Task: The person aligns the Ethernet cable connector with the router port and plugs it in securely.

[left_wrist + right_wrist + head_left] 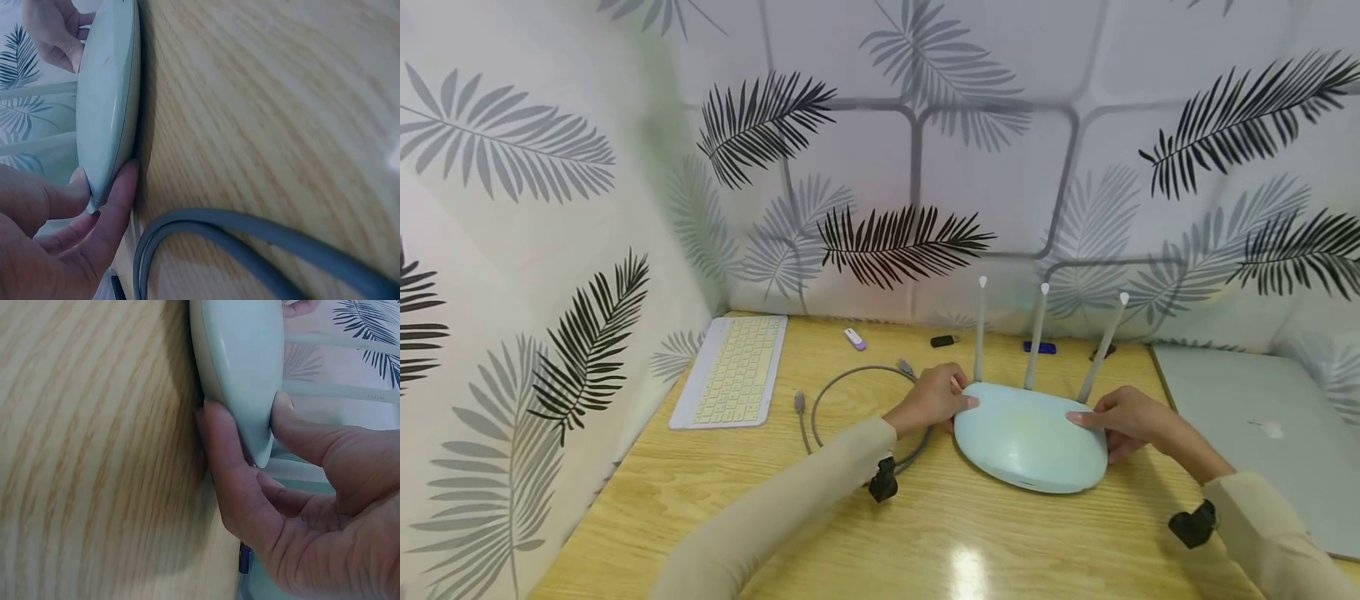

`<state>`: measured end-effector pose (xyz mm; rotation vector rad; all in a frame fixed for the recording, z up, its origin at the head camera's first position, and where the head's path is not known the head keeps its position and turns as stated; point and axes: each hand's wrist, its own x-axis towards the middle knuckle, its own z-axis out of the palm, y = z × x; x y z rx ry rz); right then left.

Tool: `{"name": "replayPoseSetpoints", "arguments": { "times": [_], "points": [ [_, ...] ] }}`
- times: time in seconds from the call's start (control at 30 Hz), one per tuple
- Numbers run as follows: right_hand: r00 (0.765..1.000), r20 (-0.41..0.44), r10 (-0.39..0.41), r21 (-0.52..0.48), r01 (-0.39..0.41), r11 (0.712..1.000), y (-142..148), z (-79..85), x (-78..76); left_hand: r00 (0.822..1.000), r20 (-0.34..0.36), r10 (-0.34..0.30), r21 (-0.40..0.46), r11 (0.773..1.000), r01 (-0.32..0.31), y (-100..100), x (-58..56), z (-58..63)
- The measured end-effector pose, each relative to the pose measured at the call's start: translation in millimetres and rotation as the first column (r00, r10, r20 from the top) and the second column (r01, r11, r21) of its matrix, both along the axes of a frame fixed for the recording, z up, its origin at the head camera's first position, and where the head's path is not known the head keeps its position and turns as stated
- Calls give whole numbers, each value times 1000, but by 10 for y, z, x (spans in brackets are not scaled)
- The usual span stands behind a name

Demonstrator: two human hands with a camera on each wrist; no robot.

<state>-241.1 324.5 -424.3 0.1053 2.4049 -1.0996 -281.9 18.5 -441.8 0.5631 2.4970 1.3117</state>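
A pale mint Wi-Fi router (1030, 437) with three upright white antennas is held at both ends, right of centre on the wooden table. My left hand (934, 397) grips its left end, thumb on top and fingers beneath, as the left wrist view shows on the router's edge (106, 94). At the other end my right hand (1131, 421) pinches the router (244, 369) the same way, thumb above and fingers under the rim. Whether the underside touches the table cannot be told. A grey cable (827, 383) lies looped beside my left hand, partly hidden by that forearm.
A white keyboard (737, 371) lies at the back left. Along the back edge are a white-and-purple USB stick (854, 338), a black one (943, 341) and a blue one (1040, 347). A closed silver laptop (1262, 417) lies at the right, near my right forearm. Leaf-patterned cloth hangs behind.
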Motion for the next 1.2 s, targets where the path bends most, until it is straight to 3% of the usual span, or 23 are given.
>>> {"name": "replayPoseSetpoints", "arguments": {
  "times": [0.27, 0.53, 0.63, 0.77, 1.0, 1.2],
  "points": [
    [999, 39, 14, -60, -12, 998, 1, 29, 25, 989, -145, 17, -59, 998, -26, 46, -121, -4],
    [987, 143, 67, -248, -30, 968, 50, 6, 79, 983, -184, 7, -110, 994, -27, 91, -204, 69],
    [978, 176, 115, -339, -50, 940, 80, -52, 109, 984, -179, 15, -124, 992, -38, 124, -229, 97],
    [963, 232, 135, -450, -16, 893, 78, -132, 188, 986, -166, 32, -137, 989, -55, 194, -284, 112],
    [959, 282, 17, -532, 142, 835, -72, -175, 408, 987, -155, 31, -175, 983, -59, 349, -396, 117],
    [938, 338, -78, -631, 288, 720, -312, -221, 637, 988, -156, 22, -167, 985, -48, 450, -495, 74]
  ]
}}
